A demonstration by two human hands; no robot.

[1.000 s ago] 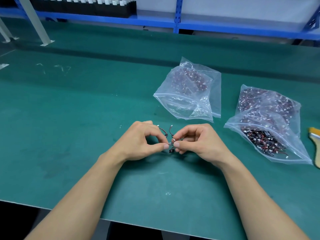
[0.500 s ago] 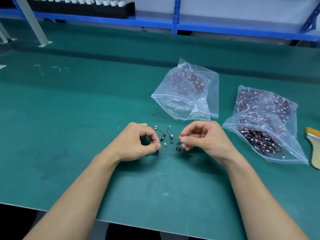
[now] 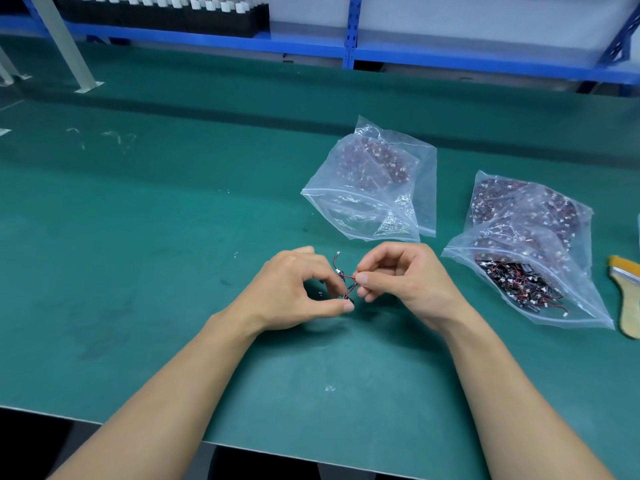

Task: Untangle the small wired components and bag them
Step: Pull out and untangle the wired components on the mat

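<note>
The tangle of wired components (image 3: 344, 281), red and black leads with tiny white plugs and small dark bodies, is held just above the bench (image 3: 166, 278), about midway along its near edge and a little in from it. The left hand (image 3: 294, 294) pinches the lower end of the tangle between thumb and forefinger, with its other fingers curled behind. The right hand (image 3: 407, 277) pinches a red lead on the tangle's right side between thumb and forefinger, the rest of its fingers curled under. One lead with a white plug sticks up between the two hands.

Beyond the hands, toward the far edge, lies a clear half-filled bag (image 3: 377, 188) with parts bunched in its far end. Near the right edge a front bag (image 3: 530, 285), packed with black and red wired parts, overlaps a rear bag (image 3: 519, 199) just behind it. A brush (image 3: 627, 299) with a pale handle lies at the right edge, just beside the front bag. A blue rack (image 3: 311, 46) runs along the far edge, carrying a black tray (image 3: 166, 12) of white-topped pieces. A grey metal leg (image 3: 65, 46) stands toward the far left corner.
</note>
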